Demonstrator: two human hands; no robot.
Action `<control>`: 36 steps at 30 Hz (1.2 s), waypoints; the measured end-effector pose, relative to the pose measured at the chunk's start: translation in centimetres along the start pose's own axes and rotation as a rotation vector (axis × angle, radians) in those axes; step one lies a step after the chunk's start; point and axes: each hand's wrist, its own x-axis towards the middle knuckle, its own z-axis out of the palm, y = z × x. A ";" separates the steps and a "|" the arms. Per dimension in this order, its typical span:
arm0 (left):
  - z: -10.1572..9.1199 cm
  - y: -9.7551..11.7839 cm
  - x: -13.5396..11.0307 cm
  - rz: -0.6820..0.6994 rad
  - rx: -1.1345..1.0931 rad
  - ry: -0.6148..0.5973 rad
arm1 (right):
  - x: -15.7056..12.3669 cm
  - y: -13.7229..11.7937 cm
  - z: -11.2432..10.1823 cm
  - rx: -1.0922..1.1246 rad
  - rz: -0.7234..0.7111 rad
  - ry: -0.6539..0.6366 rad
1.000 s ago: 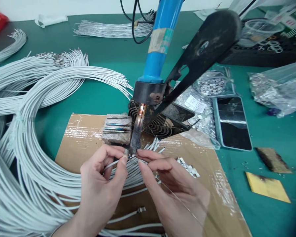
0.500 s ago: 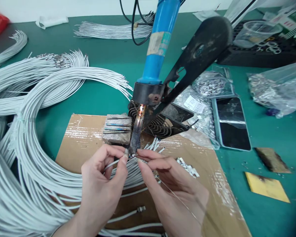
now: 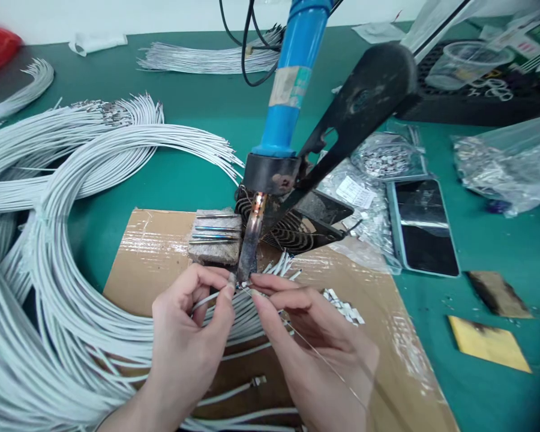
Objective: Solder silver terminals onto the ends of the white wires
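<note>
My left hand [image 3: 195,327] pinches a white cable [image 3: 206,300] near its end, just under the tip of a blue-handled soldering iron [image 3: 248,252]. The iron is held tip down in a black stand arm [image 3: 360,96]. My right hand [image 3: 317,336] pinches a thin solder wire [image 3: 328,363], which trails down across the palm. Between the fingertips of both hands, at the iron's tip, is a small metal piece [image 3: 243,285], mostly hidden. Under the hands lie several white cable ends [image 3: 247,318] on cardboard [image 3: 153,240].
Big coils of white cable [image 3: 63,270] fill the left side. A block with metal rods [image 3: 216,237] stands beside the iron. Small metal connectors [image 3: 344,307] lie at right, near a phone [image 3: 425,225], bags of parts [image 3: 382,159] and a yellow sponge [image 3: 489,343].
The view has shifted very slightly. Both hands keep their pinch at the iron's tip, with almost no visible movement.
</note>
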 end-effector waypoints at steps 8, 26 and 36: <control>-0.1 0.0 -0.1 0.012 -0.002 -0.003 | -0.1 0.1 0.0 0.006 -0.070 -0.020; -0.1 0.0 -0.1 0.013 -0.002 -0.004 | 0.1 0.2 0.1 -0.015 -0.073 -0.015; -0.2 0.0 -0.1 0.036 -0.005 -0.007 | -0.1 0.3 0.1 -0.003 -0.089 -0.009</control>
